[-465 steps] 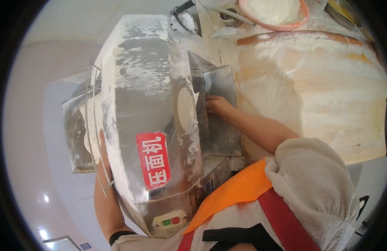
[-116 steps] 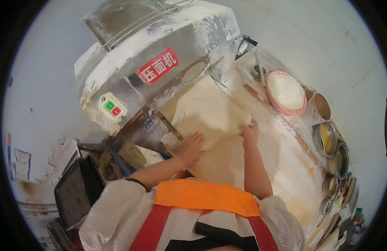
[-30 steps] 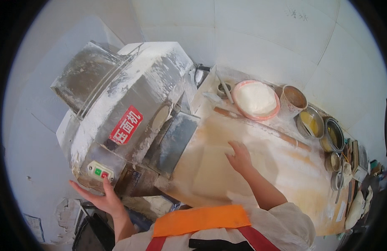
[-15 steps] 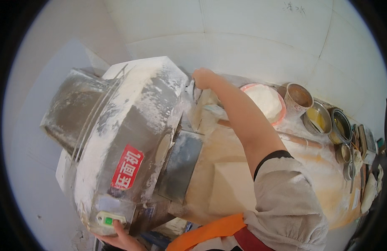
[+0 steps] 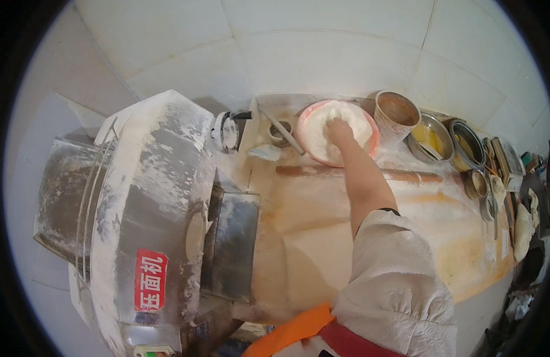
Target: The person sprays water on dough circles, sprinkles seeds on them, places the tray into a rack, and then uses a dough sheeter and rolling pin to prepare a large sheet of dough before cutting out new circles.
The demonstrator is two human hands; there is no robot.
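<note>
My right hand (image 5: 339, 130) is reached forward into a pink-rimmed bowl (image 5: 371, 122) of white flour (image 5: 316, 131), its fingers curled and partly sunk in it. My left hand is out of view. A pale dough sheet (image 5: 307, 265) lies on the floury wooden board (image 5: 459, 232) below my forearm. A long rolling pin (image 5: 417, 177) lies in front of the bowl. At left stands a steel dough-pressing machine (image 5: 150, 190) with a metal tray (image 5: 233, 250) on its right side and a crank wheel (image 5: 229, 132) at the back.
A speckled tub (image 5: 396, 116), metal pots (image 5: 465, 143) with yellow contents and smaller cups (image 5: 476, 185) line the back right, with boards and utensils (image 5: 507, 172) at the far right. A grey rod (image 5: 281, 130) and small cup lie left of the bowl. Tiled wall (image 5: 334, 47) rises behind.
My right hand has moved from the machine's crank wheel rightward into the flour bowl. My left hand, earlier at the switch, has left view. The camera has turned, shifting the machine leftward.
</note>
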